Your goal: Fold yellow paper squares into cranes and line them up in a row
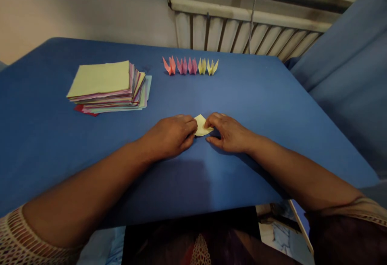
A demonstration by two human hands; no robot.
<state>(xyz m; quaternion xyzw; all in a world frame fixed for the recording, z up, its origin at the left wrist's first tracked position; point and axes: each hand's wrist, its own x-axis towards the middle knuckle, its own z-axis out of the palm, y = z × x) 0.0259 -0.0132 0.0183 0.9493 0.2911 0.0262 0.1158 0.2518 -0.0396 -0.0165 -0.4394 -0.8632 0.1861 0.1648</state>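
A small folded piece of yellow paper lies between my two hands at the middle of the blue table. My left hand is closed on its left edge, with thumb and fingers pinched together. My right hand touches the paper's right side with its index finger, while the thumb sits apart, just below the right corner. The far point of the paper shows between the hands; its left edge is hidden under my left fingers.
A thick stack of coloured paper sheets, yellow on top, lies at the back left of the blue table. Several folded paper cranes in orange, pink and yellow stand in a row behind my hands. A radiator is beyond the far edge; a blue curtain hangs right.
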